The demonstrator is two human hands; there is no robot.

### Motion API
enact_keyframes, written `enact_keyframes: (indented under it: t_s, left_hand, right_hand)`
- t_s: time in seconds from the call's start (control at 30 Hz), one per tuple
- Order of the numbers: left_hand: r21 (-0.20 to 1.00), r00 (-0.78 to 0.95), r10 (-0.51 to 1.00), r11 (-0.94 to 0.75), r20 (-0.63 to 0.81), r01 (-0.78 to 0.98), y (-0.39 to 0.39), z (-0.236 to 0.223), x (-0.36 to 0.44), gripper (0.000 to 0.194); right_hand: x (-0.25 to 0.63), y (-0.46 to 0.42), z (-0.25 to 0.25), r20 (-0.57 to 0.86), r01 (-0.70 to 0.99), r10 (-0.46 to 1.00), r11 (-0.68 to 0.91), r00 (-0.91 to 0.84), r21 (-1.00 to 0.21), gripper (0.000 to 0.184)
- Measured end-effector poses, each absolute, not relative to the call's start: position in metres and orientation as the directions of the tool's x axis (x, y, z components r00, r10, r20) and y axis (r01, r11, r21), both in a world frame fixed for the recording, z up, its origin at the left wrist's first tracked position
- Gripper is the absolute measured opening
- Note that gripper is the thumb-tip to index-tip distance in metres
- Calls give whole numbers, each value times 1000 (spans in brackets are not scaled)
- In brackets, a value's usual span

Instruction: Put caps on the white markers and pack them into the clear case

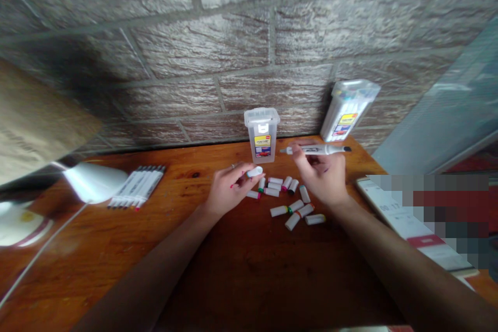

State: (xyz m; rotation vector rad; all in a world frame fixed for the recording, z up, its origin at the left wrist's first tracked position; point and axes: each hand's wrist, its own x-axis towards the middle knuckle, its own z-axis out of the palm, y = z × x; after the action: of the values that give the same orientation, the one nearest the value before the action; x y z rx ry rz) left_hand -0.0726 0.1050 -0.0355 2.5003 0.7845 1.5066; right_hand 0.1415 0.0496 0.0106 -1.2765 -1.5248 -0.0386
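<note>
A white marker cap (254, 171) is pinched between the thumb and fingers of my left hand (229, 190). My right hand (322, 174) grips a white marker (311, 150), held level, its dark end to the right and its narrow tip to the left. Cap and marker are apart. Below and between my hands, several loose marker caps (279, 211) with coloured ends lie scattered on the wooden table (187, 270). Just behind my hands stands a clear plastic marker box (263, 135) with a yellow and blue label.
At the left, several white markers (137, 187) lie side by side near a white lamp (95, 181) and its cord. A second clear box (348, 111) full of markers leans by the brick wall (233, 36). A tablet-like device (420, 223) lies at the right.
</note>
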Motion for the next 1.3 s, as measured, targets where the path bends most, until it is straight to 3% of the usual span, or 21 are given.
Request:
enact_keyframes:
  t_s: [0.23, 0.53, 0.8, 1.3]
  left_hand:
    - [372, 349, 488, -860, 800, 350, 106, -37, -73, 17]
    - [402, 353, 534, -832, 768, 383, 105, -38, -73, 18]
    - [436, 370, 563, -818, 739, 374, 104, -38, -74, 18]
    - [452, 369, 569, -816, 734, 359, 104, -39, -75, 19]
  right_hand:
    - [134, 47, 9, 682, 626, 718, 468, 142, -624, 22]
    - [134, 54, -3, 565, 467, 776, 403, 281, -787, 27]
    - [131, 56, 2, 336, 179, 870, 289, 362, -941, 41]
    - [131, 65, 1, 116, -61, 899, 155, 422, -986, 51]
